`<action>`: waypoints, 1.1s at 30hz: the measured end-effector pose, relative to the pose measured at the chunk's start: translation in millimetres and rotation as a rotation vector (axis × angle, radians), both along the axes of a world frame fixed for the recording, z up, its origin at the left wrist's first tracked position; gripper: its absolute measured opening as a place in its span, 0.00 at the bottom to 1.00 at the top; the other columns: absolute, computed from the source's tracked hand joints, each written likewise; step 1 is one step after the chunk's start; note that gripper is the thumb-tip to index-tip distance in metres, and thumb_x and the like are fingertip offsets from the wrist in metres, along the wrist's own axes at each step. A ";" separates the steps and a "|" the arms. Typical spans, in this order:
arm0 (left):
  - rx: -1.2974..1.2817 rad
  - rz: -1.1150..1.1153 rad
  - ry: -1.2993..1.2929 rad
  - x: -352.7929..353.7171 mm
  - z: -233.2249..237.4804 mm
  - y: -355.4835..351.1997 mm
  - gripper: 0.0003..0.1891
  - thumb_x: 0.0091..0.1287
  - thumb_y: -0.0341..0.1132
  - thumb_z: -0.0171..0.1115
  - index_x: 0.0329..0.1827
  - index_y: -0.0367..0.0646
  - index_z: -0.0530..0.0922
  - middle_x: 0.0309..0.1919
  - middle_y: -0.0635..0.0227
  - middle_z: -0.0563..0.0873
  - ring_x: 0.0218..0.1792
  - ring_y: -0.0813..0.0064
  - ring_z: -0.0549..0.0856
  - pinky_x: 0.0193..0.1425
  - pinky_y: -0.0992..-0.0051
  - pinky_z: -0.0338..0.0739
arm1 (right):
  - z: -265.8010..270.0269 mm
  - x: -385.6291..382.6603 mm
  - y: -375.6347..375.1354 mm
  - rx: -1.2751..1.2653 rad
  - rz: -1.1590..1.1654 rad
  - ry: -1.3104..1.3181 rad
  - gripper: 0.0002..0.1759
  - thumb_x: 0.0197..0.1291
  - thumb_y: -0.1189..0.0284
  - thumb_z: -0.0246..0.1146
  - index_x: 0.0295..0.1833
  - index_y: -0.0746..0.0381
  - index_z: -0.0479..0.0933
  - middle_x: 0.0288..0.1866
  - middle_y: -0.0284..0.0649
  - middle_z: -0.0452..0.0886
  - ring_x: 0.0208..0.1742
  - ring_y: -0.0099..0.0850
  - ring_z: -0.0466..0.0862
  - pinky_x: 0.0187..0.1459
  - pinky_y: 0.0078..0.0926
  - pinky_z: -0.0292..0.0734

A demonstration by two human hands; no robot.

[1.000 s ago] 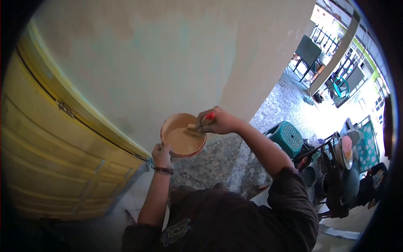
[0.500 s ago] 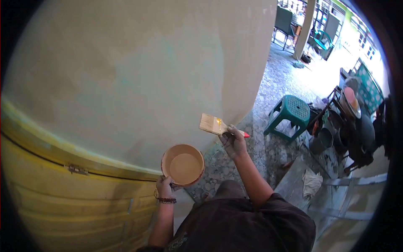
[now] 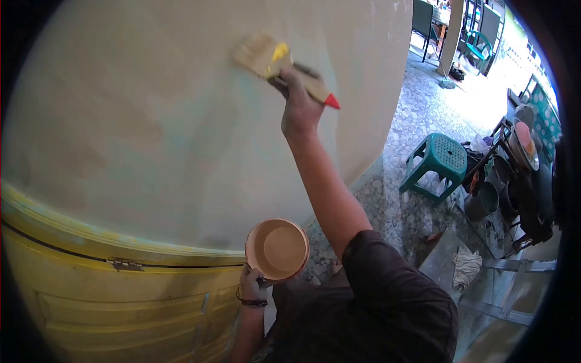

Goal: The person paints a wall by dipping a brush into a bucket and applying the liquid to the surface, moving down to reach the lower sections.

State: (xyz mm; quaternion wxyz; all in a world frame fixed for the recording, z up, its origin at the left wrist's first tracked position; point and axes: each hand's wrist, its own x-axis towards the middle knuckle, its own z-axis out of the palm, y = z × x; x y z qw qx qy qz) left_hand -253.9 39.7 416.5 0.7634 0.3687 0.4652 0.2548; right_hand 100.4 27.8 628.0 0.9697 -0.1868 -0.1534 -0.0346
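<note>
My right hand (image 3: 301, 103) grips a wide paintbrush (image 3: 266, 57) by its wooden handle, whose tip is red. The bristles are smeared by motion and overlap the upper part of the wall (image 3: 200, 133). That wall is patchy, with brownish coats over pale green-white areas. Lower down, my left hand (image 3: 252, 283) clasps the rim of a round paint bucket (image 3: 279, 248). Tan-brown paint covers the bucket's inside. A beaded bracelet (image 3: 253, 302) circles my left wrist.
A yellow panelled door (image 3: 121, 302) with a hinge stands at lower left. To the right are a green plastic stool (image 3: 439, 163), a heap of pots and basins (image 3: 508, 175), a crumpled cloth (image 3: 467, 266) and a metal ladder (image 3: 508, 290). Chairs stand farther back.
My right hand has swung up and left with the paintbrush, from above the floor to the upper wall. The view has shifted slightly, and the bucket stays in my left hand.
</note>
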 end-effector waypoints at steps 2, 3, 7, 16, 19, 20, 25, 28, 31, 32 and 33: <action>-0.017 -0.009 -0.028 -10.0 -12.2 5.5 0.06 0.51 0.24 0.54 0.26 0.46 0.67 0.24 0.71 0.74 0.24 0.74 0.78 0.28 0.57 0.85 | -74.3 14.2 20.2 -0.061 -0.021 0.106 0.15 0.56 0.77 0.63 0.47 0.69 0.69 0.43 0.45 0.76 0.42 0.33 0.81 0.45 0.33 0.82; -0.036 0.003 0.000 -11.9 -11.0 5.8 0.06 0.51 0.24 0.54 0.26 0.45 0.67 0.24 0.71 0.74 0.24 0.74 0.77 0.30 0.56 0.85 | -120.2 10.4 12.0 -0.102 -0.012 0.194 0.15 0.55 0.77 0.63 0.47 0.69 0.69 0.43 0.46 0.76 0.42 0.33 0.81 0.45 0.34 0.83; -0.047 -0.019 0.092 -15.6 3.6 12.3 0.07 0.50 0.23 0.55 0.24 0.45 0.67 0.23 0.71 0.73 0.24 0.76 0.76 0.29 0.72 0.79 | -238.0 -12.2 -28.3 -0.440 -0.077 0.613 0.12 0.52 0.79 0.63 0.43 0.69 0.71 0.41 0.47 0.79 0.39 0.36 0.83 0.42 0.33 0.84; -0.070 -0.107 0.062 -41.4 -18.9 66.8 0.06 0.51 0.22 0.51 0.29 0.43 0.68 0.27 0.66 0.77 0.24 0.71 0.80 0.25 0.62 0.85 | 98.4 -8.5 -10.2 -0.129 -0.215 -0.108 0.04 0.50 0.78 0.61 0.30 0.66 0.73 0.26 0.37 0.78 0.26 0.26 0.78 0.33 0.26 0.78; -0.038 -0.100 0.100 -28.9 7.5 67.2 0.07 0.51 0.22 0.50 0.32 0.42 0.68 0.29 0.64 0.77 0.27 0.67 0.83 0.22 0.62 0.85 | 29.7 4.0 16.6 -0.002 -0.145 -0.094 0.10 0.51 0.79 0.64 0.40 0.67 0.73 0.37 0.43 0.78 0.36 0.32 0.82 0.41 0.32 0.82; -0.031 -0.113 0.082 -31.7 1.2 74.5 0.07 0.51 0.22 0.51 0.32 0.42 0.68 0.29 0.64 0.77 0.27 0.67 0.83 0.23 0.61 0.86 | -24.3 7.3 24.7 -0.032 -0.121 -0.056 0.14 0.52 0.77 0.65 0.44 0.66 0.71 0.41 0.43 0.78 0.39 0.33 0.81 0.42 0.33 0.82; 0.004 -0.142 0.035 -40.8 -14.9 99.4 0.07 0.51 0.23 0.51 0.32 0.42 0.69 0.30 0.65 0.77 0.27 0.67 0.82 0.27 0.56 0.86 | -323.6 -26.5 -2.9 -0.424 -0.079 0.718 0.11 0.53 0.77 0.64 0.41 0.69 0.74 0.38 0.42 0.80 0.34 0.32 0.82 0.35 0.30 0.83; -0.002 -0.199 0.094 -31.7 11.8 99.3 0.07 0.50 0.22 0.51 0.31 0.42 0.69 0.29 0.66 0.76 0.26 0.70 0.80 0.26 0.55 0.85 | -289.2 -7.8 6.8 -0.580 -0.142 0.645 0.11 0.52 0.77 0.64 0.41 0.70 0.75 0.35 0.40 0.80 0.30 0.29 0.82 0.32 0.26 0.83; -0.007 -0.239 0.148 -36.4 2.6 110.8 0.07 0.49 0.21 0.53 0.31 0.41 0.69 0.28 0.67 0.77 0.27 0.73 0.78 0.30 0.62 0.83 | -97.2 0.5 14.2 -0.850 -0.416 0.331 0.09 0.50 0.78 0.63 0.38 0.69 0.75 0.34 0.39 0.80 0.31 0.27 0.82 0.30 0.26 0.81; 0.029 -0.257 0.118 -41.2 -14.9 121.2 0.08 0.49 0.22 0.52 0.33 0.40 0.70 0.29 0.67 0.77 0.28 0.71 0.79 0.31 0.59 0.84 | -49.0 7.6 16.2 -0.523 -0.395 0.207 0.10 0.45 0.73 0.65 0.33 0.68 0.76 0.28 0.40 0.81 0.27 0.27 0.79 0.31 0.28 0.76; 0.060 -0.273 0.092 -52.1 -41.1 132.5 0.09 0.49 0.23 0.51 0.35 0.40 0.71 0.30 0.66 0.77 0.30 0.70 0.79 0.33 0.56 0.84 | -3.3 12.7 12.1 -0.441 -0.476 0.068 0.07 0.46 0.76 0.64 0.31 0.68 0.75 0.28 0.39 0.80 0.29 0.27 0.80 0.31 0.27 0.78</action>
